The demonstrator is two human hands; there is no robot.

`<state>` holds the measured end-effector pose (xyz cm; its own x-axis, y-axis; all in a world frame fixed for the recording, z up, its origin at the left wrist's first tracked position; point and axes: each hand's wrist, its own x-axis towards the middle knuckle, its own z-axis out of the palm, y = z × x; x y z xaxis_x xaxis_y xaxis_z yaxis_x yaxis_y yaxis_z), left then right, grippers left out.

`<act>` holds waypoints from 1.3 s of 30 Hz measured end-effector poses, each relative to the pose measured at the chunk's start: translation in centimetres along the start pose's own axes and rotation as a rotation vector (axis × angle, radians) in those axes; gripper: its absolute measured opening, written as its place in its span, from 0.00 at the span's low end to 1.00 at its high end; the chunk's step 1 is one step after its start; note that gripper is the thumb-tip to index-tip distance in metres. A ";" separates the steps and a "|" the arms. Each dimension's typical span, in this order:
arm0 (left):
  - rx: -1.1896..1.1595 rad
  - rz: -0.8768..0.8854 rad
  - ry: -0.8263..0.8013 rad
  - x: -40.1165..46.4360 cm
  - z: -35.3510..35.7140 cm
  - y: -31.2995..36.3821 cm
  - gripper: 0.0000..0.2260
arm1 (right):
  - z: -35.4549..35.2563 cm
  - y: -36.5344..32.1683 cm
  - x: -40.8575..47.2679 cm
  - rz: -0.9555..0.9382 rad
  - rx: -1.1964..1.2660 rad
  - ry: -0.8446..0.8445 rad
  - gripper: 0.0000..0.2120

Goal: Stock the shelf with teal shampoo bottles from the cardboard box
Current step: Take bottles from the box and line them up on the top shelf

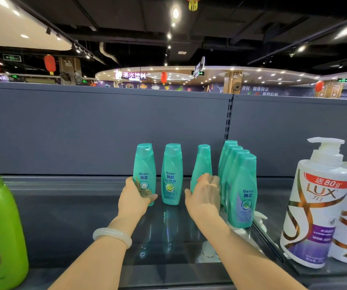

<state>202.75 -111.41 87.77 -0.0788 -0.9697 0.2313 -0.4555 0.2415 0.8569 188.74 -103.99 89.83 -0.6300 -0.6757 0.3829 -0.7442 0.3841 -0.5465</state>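
On a supermarket shelf [84, 206], the left hand [134, 196] grips one upright teal bottle [144, 170] while the right hand [203, 195] clasps another [202, 164], beside a standing row [241, 185]. A careless nudge could likely topple neighbours, domino-fashion. The cardboard box is out of view.

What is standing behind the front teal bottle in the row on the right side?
Behind the front teal plastic shampoo bottle a file of like teal bottles runs back toward the grey back panel. Only their caps and edges show; their labels are covered.
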 end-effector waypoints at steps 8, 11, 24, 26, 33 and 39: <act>-0.003 0.000 -0.003 0.1 0.0 -0.1 0.28 | 0.7 1.0 1.6 0.193 0.274 0.006 0.37; -0.004 -0.002 -0.006 0.2 0.0 -0.2 0.28 | 1.4 1.6 2.2 0.279 0.406 -0.064 0.32; -0.006 0.014 -0.013 0.1 0.0 0.2 0.28 | 1.0 1.2 1.5 0.272 0.194 -0.028 0.29; -0.007 0.010 -0.014 0.0 -0.1 0.2 0.28 | 0.6 1.0 1.2 0.267 0.177 -0.060 0.30; -0.004 0.010 -0.005 0.0 0.0 0.2 0.28 | -0.6 -0.1 -1.6 0.009 0.157 0.011 0.23; 0.018 0.023 0.007 0.3 0.2 -0.1 0.28 | 1.2 -3.6 -1.1 0.029 0.105 -0.240 0.22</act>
<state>202.54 -111.74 87.68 -0.0836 -0.9636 0.2539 -0.4694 0.2629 0.8430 192.41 -105.37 90.43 -0.5707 -0.7999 0.1856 -0.6915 0.3463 -0.6339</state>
